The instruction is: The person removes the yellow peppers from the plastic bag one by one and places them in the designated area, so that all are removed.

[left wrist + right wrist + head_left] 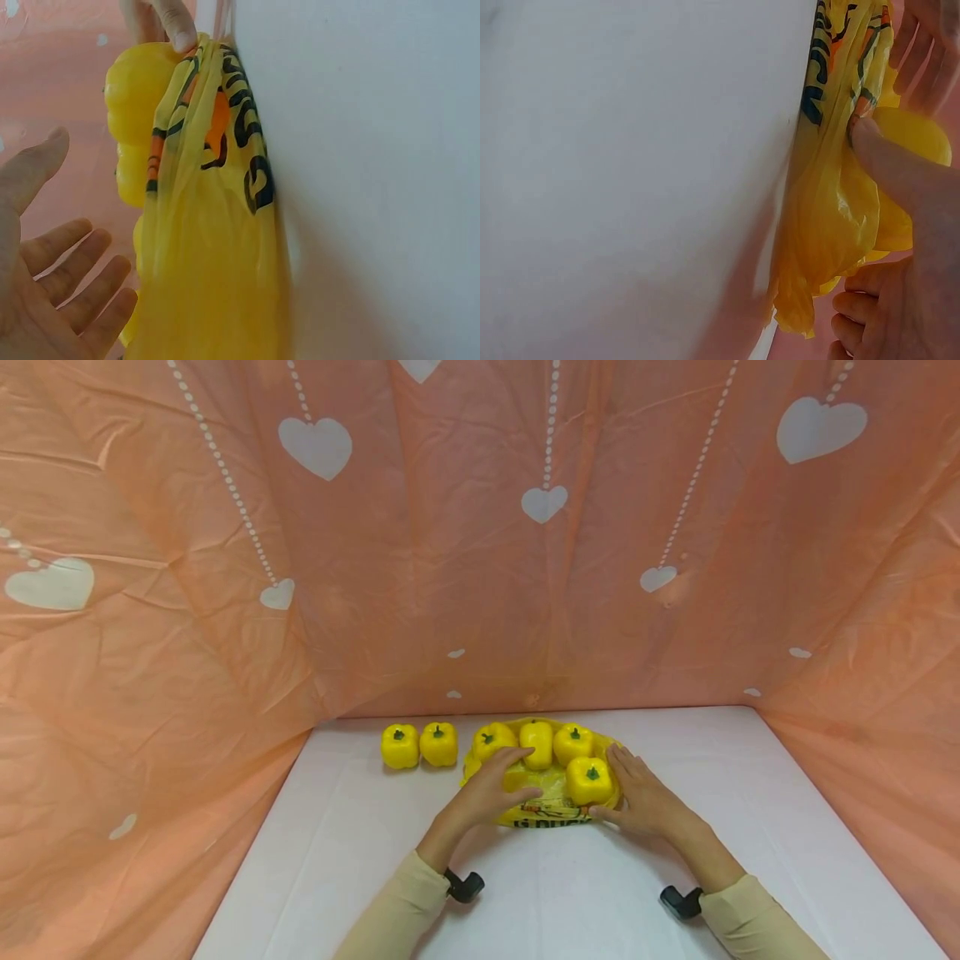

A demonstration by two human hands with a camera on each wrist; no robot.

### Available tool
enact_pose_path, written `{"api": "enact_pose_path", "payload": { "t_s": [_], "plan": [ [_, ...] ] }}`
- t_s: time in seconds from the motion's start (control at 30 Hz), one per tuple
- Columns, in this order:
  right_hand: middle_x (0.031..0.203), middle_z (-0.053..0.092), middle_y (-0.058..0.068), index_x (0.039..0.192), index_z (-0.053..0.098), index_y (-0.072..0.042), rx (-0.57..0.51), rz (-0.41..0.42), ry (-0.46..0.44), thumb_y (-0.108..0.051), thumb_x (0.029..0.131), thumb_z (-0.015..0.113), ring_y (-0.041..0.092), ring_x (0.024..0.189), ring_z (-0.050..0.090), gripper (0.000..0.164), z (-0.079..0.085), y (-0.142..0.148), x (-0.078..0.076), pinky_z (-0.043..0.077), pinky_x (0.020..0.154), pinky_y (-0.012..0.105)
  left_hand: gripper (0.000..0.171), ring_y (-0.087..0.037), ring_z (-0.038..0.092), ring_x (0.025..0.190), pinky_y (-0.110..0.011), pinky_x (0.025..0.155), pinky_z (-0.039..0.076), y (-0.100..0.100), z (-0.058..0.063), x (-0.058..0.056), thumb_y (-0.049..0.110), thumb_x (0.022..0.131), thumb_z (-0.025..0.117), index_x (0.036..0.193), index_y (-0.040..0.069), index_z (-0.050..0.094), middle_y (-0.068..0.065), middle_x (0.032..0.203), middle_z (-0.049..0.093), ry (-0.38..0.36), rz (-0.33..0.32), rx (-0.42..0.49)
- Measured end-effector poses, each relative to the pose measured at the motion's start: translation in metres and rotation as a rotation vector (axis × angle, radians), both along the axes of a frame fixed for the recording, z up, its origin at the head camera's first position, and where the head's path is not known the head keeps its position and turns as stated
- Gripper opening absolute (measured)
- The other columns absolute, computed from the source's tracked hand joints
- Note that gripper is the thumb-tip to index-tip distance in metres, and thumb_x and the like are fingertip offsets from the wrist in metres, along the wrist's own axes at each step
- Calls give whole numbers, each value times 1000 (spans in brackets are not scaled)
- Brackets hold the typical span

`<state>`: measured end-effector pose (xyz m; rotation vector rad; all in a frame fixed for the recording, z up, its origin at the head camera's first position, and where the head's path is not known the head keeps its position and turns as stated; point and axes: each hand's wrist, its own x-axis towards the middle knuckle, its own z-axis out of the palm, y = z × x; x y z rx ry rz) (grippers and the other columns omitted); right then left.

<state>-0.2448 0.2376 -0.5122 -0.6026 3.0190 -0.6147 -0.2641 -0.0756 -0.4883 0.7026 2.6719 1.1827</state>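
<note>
A yellow plastic bag (551,814) with black and orange print lies open on the white table, its mouth spread wide. Several yellow bell peppers (588,781) with green stems sit in it, three along the back and one at front right. Over the bag's left side hovers my left hand (487,789), fingers apart and holding nothing; the left wrist view shows its palm (45,300) clear of the plastic. My right hand (648,797) rests at the bag's right edge, fingers extended along the side. Its thumb (892,161) touches the bag's front rim beside a pepper.
Two more yellow bell peppers, one (400,747) beside the other (438,744), stand on the white table (360,852) left of the bag. Pink cloth (480,568) with white hearts hangs behind and on both sides. Black wrist cameras (465,887) sit at both cuffs.
</note>
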Motion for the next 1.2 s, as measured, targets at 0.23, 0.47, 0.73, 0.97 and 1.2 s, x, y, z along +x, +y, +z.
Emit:
{"api": "enact_pose_path", "payload": {
  "t_s": [0.23, 0.47, 0.73, 0.97, 1.2],
  "plan": [
    [173, 18, 31, 164, 22, 13, 2, -3, -5, -59, 95, 75, 50, 160, 19, 113, 1, -1, 1, 18, 131, 62, 73, -35, 46, 150, -61, 121, 41, 10, -7, -4, 47, 100, 76, 162, 20, 48, -9, 167, 44, -11, 10, 5],
    [173, 17, 32, 164, 22, 14, 4, -5, -7, -56, 95, 76, 50, 160, 19, 112, 3, -1, 2, 17, 131, 62, 73, -35, 49, 148, -60, 119, 44, 23, -6, -4, 45, 99, 78, 161, 20, 49, -9, 165, 47, -41, 22, 4],
    [173, 18, 32, 164, 23, 13, 5, -7, -6, -56, 95, 77, 50, 160, 20, 112, 2, -2, 1, 19, 130, 63, 72, -31, 51, 146, -56, 119, 45, 37, -9, -4, 45, 99, 79, 159, 19, 51, -7, 163, 50, -30, 10, 1],
    [173, 19, 32, 163, 23, 14, 13, 0, 7, -56, 95, 76, 51, 160, 20, 111, 0, -2, 1, 19, 130, 63, 74, -26, 49, 149, -51, 122, 43, 46, -13, -5, 50, 97, 78, 159, 17, 52, -3, 162, 51, 4, -12, -26],
    [172, 20, 33, 163, 24, 15, 4, 4, 13, -56, 95, 77, 50, 160, 21, 111, 1, -2, 1, 19, 130, 63, 72, -25, 51, 147, -49, 122, 44, 54, -13, -6, 48, 99, 77, 159, 19, 51, -4, 160, 53, 23, -19, -34]
  ]
}}
